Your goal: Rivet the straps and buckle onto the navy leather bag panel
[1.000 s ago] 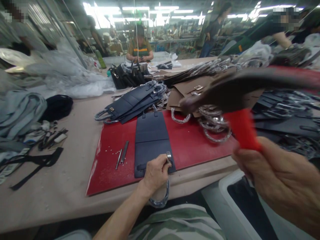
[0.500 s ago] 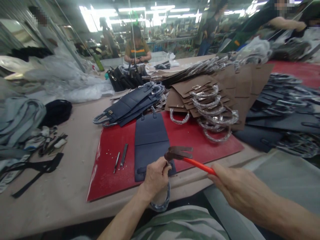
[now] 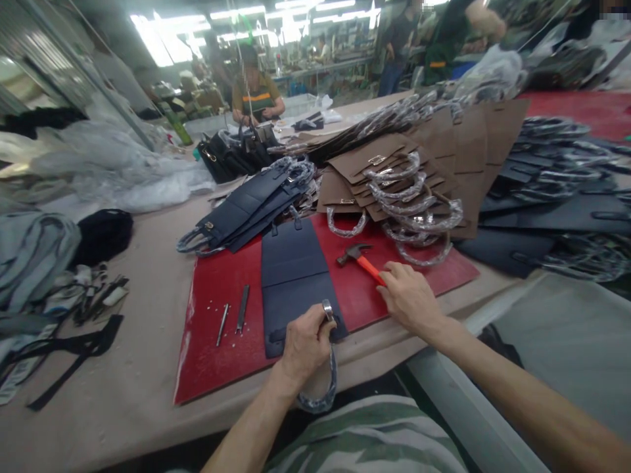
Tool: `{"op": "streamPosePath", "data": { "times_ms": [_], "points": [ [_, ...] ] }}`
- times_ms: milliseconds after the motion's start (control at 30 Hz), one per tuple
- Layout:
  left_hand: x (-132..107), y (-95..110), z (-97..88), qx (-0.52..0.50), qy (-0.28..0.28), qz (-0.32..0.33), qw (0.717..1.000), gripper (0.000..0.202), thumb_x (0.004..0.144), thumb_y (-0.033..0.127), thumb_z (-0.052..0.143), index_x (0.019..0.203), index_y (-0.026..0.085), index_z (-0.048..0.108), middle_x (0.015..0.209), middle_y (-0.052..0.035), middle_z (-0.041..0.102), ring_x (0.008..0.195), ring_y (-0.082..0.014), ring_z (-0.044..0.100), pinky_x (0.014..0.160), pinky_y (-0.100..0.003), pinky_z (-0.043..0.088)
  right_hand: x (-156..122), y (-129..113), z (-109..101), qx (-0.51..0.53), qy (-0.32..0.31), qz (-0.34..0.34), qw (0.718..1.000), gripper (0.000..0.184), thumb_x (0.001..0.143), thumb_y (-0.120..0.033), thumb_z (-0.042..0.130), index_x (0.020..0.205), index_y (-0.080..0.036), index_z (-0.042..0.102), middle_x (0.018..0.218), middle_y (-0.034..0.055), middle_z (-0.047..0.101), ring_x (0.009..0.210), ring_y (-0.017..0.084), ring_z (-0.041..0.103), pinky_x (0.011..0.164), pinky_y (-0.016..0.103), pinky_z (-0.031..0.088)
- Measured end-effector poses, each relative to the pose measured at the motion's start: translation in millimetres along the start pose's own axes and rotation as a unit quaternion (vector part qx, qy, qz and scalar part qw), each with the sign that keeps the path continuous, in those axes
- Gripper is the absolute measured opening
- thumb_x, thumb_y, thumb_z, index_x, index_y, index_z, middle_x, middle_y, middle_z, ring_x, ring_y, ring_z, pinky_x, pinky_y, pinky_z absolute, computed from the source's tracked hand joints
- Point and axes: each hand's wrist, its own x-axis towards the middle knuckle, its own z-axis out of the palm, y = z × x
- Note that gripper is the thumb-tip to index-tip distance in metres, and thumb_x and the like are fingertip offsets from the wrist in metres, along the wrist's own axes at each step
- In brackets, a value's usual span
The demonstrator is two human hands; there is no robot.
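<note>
My left hand is closed in a pinch around a short silver metal tool, its top showing above the fingers. It is over the near edge of a navy leather bag panel. From under this hand a plastic-wrapped handle hangs past the table edge. My right hand is closed on the orange grip of a claw hammer, whose head is low over the red mat, right of the panel. Whether the head touches the mat I cannot tell.
On the red mat lie a thin metal rod and a flat pronged tool. Behind are piled navy panels and brown panels with wrapped handles. More navy pieces are stacked right. A person sits across the table.
The hammer has moved from above the metal tool in my left hand to low over the mat, farther away. My left hand keeps its pinch at the panel's near edge.
</note>
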Motion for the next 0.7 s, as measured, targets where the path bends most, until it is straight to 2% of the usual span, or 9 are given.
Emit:
{"op": "streamPosePath", "data": {
  "times_ms": [67,100,200,300,433,500,567,633,700],
  "points": [
    [0.0,-0.6,-0.8,0.006,-0.008,0.0,1.0,0.011,0.091,0.014,0.055,0.096,0.021,0.063,0.103,-0.0071,0.071,0.1,-0.0213,0.068,0.089,-0.031,0.053,-10.5,-20.9,7.3,0.009,0.026,-0.023,0.999,0.021,0.098,-0.023,0.044,0.104,-0.014,0.062,0.118,0.0179,0.063,0.108,0.028,0.055,0.089,0.036,0.037],
    [0.2,-0.8,-1.3,0.007,-0.012,0.001,1.0,0.012,0.092,0.014,0.055,0.096,0.021,0.063,0.104,-0.0073,0.071,0.101,-0.0214,0.068,0.09,-0.031,0.054,-17.9,-32.4,11.3,0.029,0.005,-0.018,0.999,0.023,0.099,-0.024,0.042,0.098,-0.015,0.063,0.109,0.0155,0.066,0.103,0.027,0.058,0.086,0.034,0.038],
    [0.4,-1.2,-2.9,0.002,-0.017,-0.001,1.0,0.013,0.093,0.014,0.054,0.098,0.02,0.064,0.107,-0.0078,0.071,0.104,-0.0212,0.068,0.092,-0.031,0.054,-43.4,-66.0,25.9,0.112,-0.11,0.036,0.987,0.026,0.099,-0.031,0.044,0.083,-0.019,0.061,0.086,0.0093,0.07,0.083,0.022,0.064,0.071,0.032,0.035],
    [-0.5,-1.6,-3.3,-0.004,-0.018,-0.004,1.0,0.015,0.092,0.014,0.054,0.101,0.02,0.064,0.11,-0.0079,0.072,0.104,-0.0205,0.068,0.091,-0.03,0.054,-64.9,-91.2,40.5,0.158,-0.159,0.073,0.972,0.02,0.093,-0.036,0.054,0.09,-0.019,0.063,0.086,0.0098,0.072,0.08,0.024,0.067,0.065,0.032,0.031],
    [-1.8,-2.4,-1.8,-0.023,-0.008,-0.021,0.999,0.019,0.092,0.015,0.054,0.107,0.019,0.066,0.113,-0.008,0.072,0.105,-0.02,0.068,0.092,-0.03,0.054,-77.7,-105.7,56.0,0.202,-0.183,0.09,0.958,0.018,0.088,-0.031,0.056,0.098,-0.017,0.063,0.086,0.0115,0.072,0.08,0.025,0.068,0.064,0.031,0.03],
    [-0.3,-3.3,-2.3,-0.055,0.011,-0.066,0.996,0.018,0.091,0.017,0.055,0.104,0.019,0.068,0.107,-0.0065,0.074,0.101,-0.0196,0.069,0.091,-0.031,0.054,-79.4,-107.0,63.6,0.239,-0.18,0.097,0.949,0.014,0.089,-0.028,0.053,0.092,-0.018,0.062,0.081,0.0092,0.071,0.076,0.022,0.066,0.063,0.031,0.028],
    [3.3,-5.2,-5.1,-0.107,0.034,-0.133,0.985,0.017,0.091,0.023,0.056,0.101,0.019,0.07,0.098,-0.0053,0.075,0.091,-0.0187,0.071,0.084,-0.03,0.056,-79.9,-106.5,70.4,0.271,-0.17,0.099,0.942,0.011,0.089,-0.025,0.051,0.081,-0.02,0.058,0.073,0.0054,0.067,0.068,0.018,0.061,0.061,0.03,0.025],
    [8.0,-8.5,-10.9,-0.183,0.058,-0.207,0.959,0.021,0.091,0.032,0.058,0.102,0.018,0.07,0.095,-0.0058,0.075,0.083,-0.0182,0.071,0.075,-0.029,0.058,-80.0,-105.3,74.9,0.3,-0.163,0.1,0.935,0.015,0.087,-0.022,0.051,0.072,-0.02,0.051,0.064,0.0014,0.059,0.06,0.015,0.053,0.059,0.03,0.024],
    [11.4,-13.5,-19.7,-0.254,0.096,-0.253,0.929,0.029,0.09,0.041,0.062,0.104,0.016,0.069,0.098,-0.0074,0.075,0.084,-0.0189,0.072,0.076,-0.03,0.059,-80.0,-103.7,75.9,0.334,-0.166,0.099,0.922,0.019,0.086,-0.021,0.051,0.068,-0.021,0.045,0.06,-0.0014,0.053,0.057,0.013,0.047,0.058,0.029,0.023]
  ]
}}
